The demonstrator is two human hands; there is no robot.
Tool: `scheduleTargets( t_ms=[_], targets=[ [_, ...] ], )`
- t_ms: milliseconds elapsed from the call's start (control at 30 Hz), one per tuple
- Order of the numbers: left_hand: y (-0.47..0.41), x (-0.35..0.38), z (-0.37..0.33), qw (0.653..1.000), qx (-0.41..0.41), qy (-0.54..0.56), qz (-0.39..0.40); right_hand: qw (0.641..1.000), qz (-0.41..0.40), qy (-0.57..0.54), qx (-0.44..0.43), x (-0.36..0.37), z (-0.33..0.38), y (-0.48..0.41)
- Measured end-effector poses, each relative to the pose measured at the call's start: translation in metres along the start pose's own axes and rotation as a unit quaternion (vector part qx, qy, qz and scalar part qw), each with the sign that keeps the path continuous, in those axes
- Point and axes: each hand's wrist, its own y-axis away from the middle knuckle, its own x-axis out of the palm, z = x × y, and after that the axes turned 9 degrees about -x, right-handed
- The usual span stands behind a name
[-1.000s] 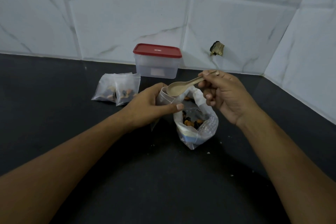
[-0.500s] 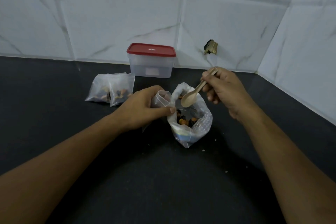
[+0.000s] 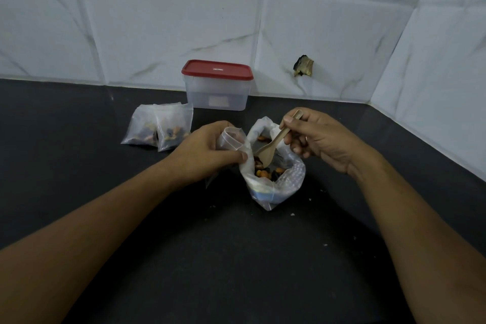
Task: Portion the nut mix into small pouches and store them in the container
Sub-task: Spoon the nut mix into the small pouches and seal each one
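Note:
A clear bag of nut mix point(image 3: 284, 181) stands open on the black counter point(image 3: 236, 258). My right hand point(image 3: 320, 139) pinches a wooden spoon point(image 3: 273, 143) by its handle, and the bowl dips into the nuts. Just left of the bag, my left hand point(image 3: 207, 152) grips a small clear pouch point(image 3: 231, 138) with its mouth held open. Two filled pouches point(image 3: 160, 126) lie side by side at the back left. A clear container with a red lid point(image 3: 217, 85) stands closed against the wall.
White marble-look tiles point(image 3: 157, 21) close off the back and right side of the counter. A dark broken spot point(image 3: 303, 66) marks the wall right of the container. Small crumbs point(image 3: 292, 214) lie near the bag.
The spoon was level over the small pouch a second ago. My right hand has since swung it right and down into the nut bag. My left hand keeps hold of the pouch.

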Motion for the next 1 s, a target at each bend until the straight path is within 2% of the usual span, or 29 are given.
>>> scheduleTargets(
  t_ms=[400,633,1000],
  targets=[
    [0.0017,0.0015,-0.003,1.0,-0.004,0.01,-0.004,0.996,0.01,-0.071,0.06,0.0004,-0.0005,0.0004],
    [0.0013,0.0021,-0.0015,1.0,-0.005,0.009,-0.008,0.995,0.019,-0.063,0.08,0.0048,-0.0027,-0.0006],
    [0.0011,0.0025,-0.002,1.0,-0.007,0.007,-0.009,0.991,-0.023,-0.072,0.112,0.0084,-0.0066,-0.0032]
  ],
)
